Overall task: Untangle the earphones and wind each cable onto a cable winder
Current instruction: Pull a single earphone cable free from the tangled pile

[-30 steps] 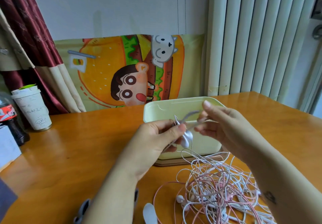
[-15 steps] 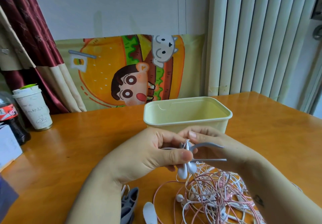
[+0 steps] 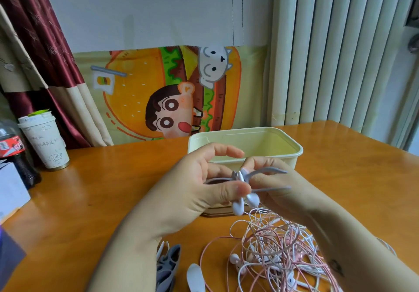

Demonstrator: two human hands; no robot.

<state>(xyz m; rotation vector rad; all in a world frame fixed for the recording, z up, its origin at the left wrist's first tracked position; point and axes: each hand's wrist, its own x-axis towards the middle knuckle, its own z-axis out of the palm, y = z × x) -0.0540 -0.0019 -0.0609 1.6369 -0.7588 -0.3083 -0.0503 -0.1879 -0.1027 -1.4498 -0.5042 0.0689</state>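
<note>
A grey cable winder point(image 3: 260, 179) with two thin prongs pointing right is held above the table between both hands. My left hand point(image 3: 199, 187) pinches its left end with thumb and fingers, its index finger raised. My right hand point(image 3: 278, 189) grips the winder from behind. Two white earbuds point(image 3: 246, 203) hang just under the winder, their cable dropping into a tangle of pink and white earphone cables point(image 3: 278, 253) on the table.
A cream plastic box point(image 3: 247, 143) stands just behind the hands. Spare grey winders point(image 3: 169, 266) and a white one point(image 3: 195, 278) lie at the near edge. At far left are a paper cup point(image 3: 45, 142), a cola bottle point(image 3: 13, 151) and a white box point(image 3: 11, 189).
Both hands dropped from in front of the box rim toward the tangle, then held steady. The left index finger has lifted off the winder.
</note>
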